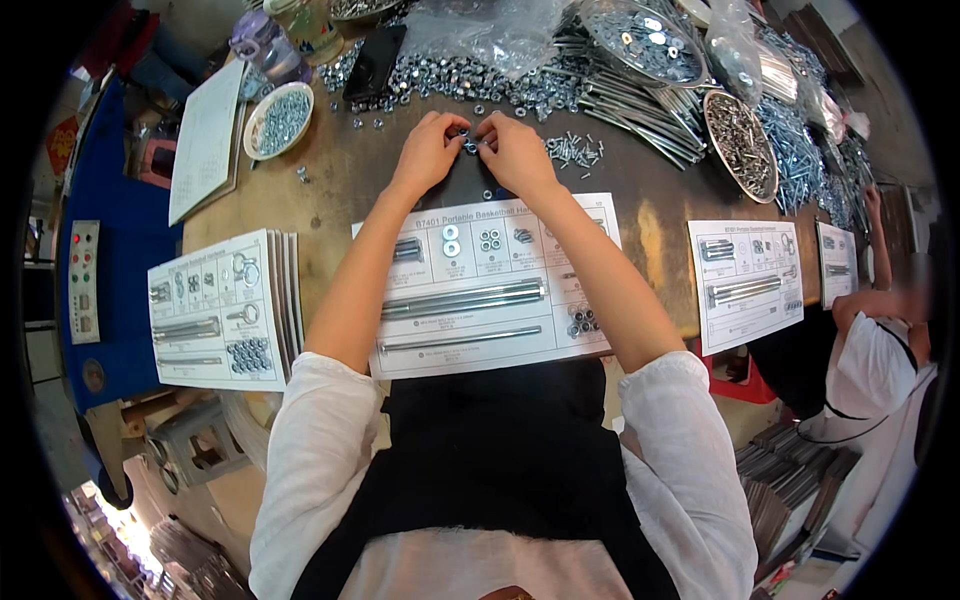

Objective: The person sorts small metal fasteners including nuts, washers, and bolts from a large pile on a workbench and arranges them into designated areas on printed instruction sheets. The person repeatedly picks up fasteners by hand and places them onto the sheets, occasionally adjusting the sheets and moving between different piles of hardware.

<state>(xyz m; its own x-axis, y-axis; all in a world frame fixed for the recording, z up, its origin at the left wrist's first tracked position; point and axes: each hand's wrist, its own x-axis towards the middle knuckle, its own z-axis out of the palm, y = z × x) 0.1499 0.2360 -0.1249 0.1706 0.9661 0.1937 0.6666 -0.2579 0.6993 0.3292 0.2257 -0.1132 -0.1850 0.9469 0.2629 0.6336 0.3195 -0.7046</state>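
Nuts [471,147] in fingers [492,124] (beyond card's edge [450,213])

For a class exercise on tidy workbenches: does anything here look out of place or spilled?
Yes: a black smartphone lies among the loose metal nuts, odd amid hardware. One stray nut sits apart from that heap, near the top edge of the central printed sheet.

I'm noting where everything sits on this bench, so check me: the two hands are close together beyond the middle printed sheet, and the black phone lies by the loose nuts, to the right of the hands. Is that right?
Not quite: the head view shows the black phone to the left of the left hand and right hand, not to their right. The rest stands.
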